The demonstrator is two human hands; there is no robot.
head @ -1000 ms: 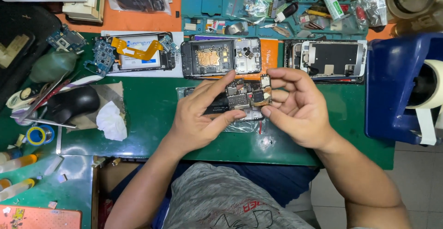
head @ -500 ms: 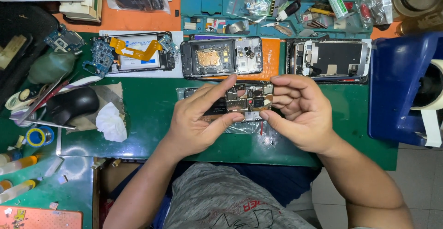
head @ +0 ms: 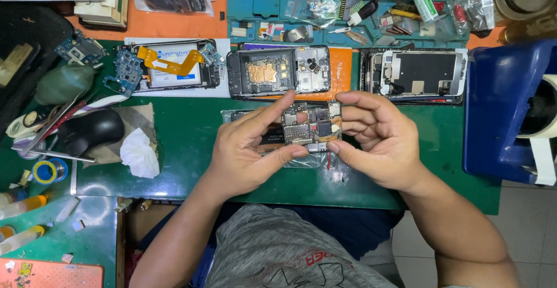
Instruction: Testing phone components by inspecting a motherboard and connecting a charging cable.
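Circuit board (head: 311, 127) now nearer, edges hidden beneath both hands' fingers (head: 272, 114).

Two bare hands, left hand (head: 243, 154) and right hand (head: 380, 143), share one small circuit board (head: 311, 127). Three opened phones lie in a far row: left phone (head: 174, 66), middle phone (head: 278, 72), right phone (head: 419, 74). One black mouse (head: 90, 130), one white tissue (head: 139, 153) and one tape roll (head: 44, 171) sit at left.
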